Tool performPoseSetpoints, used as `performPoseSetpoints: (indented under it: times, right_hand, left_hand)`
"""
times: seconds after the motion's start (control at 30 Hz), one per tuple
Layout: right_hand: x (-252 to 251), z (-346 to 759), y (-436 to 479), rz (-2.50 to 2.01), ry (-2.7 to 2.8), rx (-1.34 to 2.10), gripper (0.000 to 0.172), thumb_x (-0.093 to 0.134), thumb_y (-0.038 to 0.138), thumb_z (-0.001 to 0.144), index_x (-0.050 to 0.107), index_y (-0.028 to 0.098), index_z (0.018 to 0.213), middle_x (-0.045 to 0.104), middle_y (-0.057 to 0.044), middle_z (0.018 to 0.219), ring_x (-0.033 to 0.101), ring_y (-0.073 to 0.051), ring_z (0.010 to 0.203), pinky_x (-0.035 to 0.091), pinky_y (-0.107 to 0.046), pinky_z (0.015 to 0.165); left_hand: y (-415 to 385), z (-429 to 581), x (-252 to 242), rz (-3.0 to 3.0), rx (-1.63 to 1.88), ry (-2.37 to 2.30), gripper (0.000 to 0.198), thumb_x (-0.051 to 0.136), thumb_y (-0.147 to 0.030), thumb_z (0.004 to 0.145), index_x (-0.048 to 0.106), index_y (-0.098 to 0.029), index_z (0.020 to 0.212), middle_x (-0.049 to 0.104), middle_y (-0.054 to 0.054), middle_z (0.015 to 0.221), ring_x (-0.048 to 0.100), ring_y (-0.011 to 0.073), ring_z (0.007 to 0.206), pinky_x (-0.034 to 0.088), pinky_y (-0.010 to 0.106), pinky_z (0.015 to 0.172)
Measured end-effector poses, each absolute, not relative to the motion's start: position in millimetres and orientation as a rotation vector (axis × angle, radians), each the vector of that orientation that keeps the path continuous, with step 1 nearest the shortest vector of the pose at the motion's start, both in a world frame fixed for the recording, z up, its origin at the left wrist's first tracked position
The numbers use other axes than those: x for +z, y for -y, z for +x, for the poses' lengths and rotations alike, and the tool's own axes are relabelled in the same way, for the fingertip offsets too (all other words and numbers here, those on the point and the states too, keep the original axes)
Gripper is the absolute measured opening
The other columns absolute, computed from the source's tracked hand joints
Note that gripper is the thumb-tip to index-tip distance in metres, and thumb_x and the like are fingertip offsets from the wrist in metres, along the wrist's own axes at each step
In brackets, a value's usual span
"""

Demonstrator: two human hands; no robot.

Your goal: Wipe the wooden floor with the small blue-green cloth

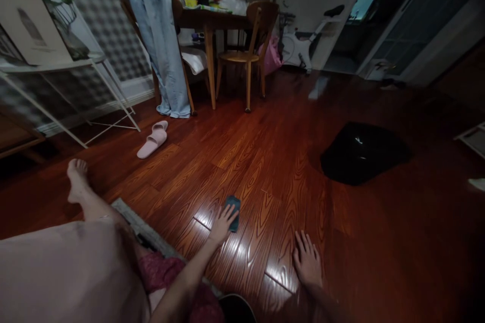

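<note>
Spreading its fingers across a teal cloth (234, 201), the left hand (223, 223) is resting palm down; the cloth is lying on the wooden floor (261, 161) beneath that hand, showing past the fingertips and along their right side; whether the fingers are gripping any fabric, I cannot tell; the right hand (308, 261) is lying well apart from the cloth, to its right and nearer the body, with its fingers a little parted; it is holding nothing that shows, and it is seemingly resting on the floor.

As for progress, the work with the cloth is probably under way, the left hand already covering it; the floor is shining around both hands, and nothing is marking off a finished stretch from an unfinished one, so how much is remaining cannot be told.

The floor is looking red-brown and glossy, bold in its grain, and is catching white glare beside both hands; a grey mat (149, 229) is lying left of the left hand; farther left and ahead, pink slippers (153, 140) are lying together; a shiny black bundle (359, 156) is sitting ahead and right of the right hand; far beyond the left hand, blue jeans (157, 40) are hanging near a wooden table (202, 17), where a wooden chair (233, 56) is standing; an exercise bike (299, 48) is standing far ahead of the right hand, in a dim room.
</note>
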State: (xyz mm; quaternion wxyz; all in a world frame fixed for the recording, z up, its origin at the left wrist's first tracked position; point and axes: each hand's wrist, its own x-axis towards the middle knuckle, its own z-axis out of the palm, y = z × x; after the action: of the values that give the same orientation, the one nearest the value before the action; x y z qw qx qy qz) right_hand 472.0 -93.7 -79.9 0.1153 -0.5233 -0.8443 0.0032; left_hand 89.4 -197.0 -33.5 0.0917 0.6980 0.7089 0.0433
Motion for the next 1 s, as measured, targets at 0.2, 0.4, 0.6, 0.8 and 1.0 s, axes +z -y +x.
performPoseSetpoints:
  times: [0.2,0.4,0.6,0.8,1.0]
  right_hand:
    - [-80,469,93,-1.505,2.449,0.003,0.063,0.027,0.033,0.095,0.039,0.016,0.154,0.038,-0.010,0.162,0.025,-0.023,0.152,0.029,-0.047,0.118]
    - [-83,466,92,-1.478,2.418,0.005,0.063,0.027,0.032,0.095,0.039,0.019,0.154,0.043,-0.010,0.159,0.029,-0.024,0.151,0.028,-0.049,0.119]
    - [-84,464,91,-1.481,2.412,0.007,0.065,0.029,0.031,0.093,0.034,0.020,0.157,0.040,-0.010,0.160,0.031,-0.025,0.150,0.027,-0.049,0.119]
    - [-83,461,91,-1.516,2.400,0.000,0.064,0.028,0.030,0.094,0.031,0.022,0.158,0.040,-0.009,0.160,0.032,-0.024,0.149,0.023,-0.049,0.121]
    - [-81,458,91,-1.516,2.380,-0.020,0.062,0.026,0.029,0.095,0.037,0.022,0.156,0.044,-0.008,0.158,0.034,-0.024,0.149,0.023,-0.049,0.121]
  left_hand:
    - [249,6,-20,1.345,0.130,-2.783,0.068,0.046,-0.016,0.091,0.034,-0.021,0.157,0.025,0.012,0.166,0.021,0.0302,0.153,0.020,0.059,0.122]
    - [278,1,-28,0.911,0.079,-3.012,0.066,0.044,-0.022,0.095,0.030,-0.017,0.159,0.026,0.017,0.165,0.025,0.0346,0.151,0.028,0.061,0.118]
    - [251,69,-26,1.298,0.100,-2.789,0.071,0.051,-0.019,0.091,0.030,-0.018,0.159,0.022,0.017,0.166,0.017,0.0354,0.153,0.019,0.061,0.121]
    - [242,149,-40,1.936,0.109,-2.081,0.084,0.059,-0.024,0.088,0.018,-0.026,0.162,0.003,0.008,0.169,0.000,0.0315,0.155,0.012,0.059,0.124]
    - [234,162,-42,2.094,0.075,-1.816,0.087,0.061,-0.032,0.089,0.014,-0.036,0.161,0.004,0.001,0.170,0.005,0.0279,0.156,0.006,0.061,0.124]
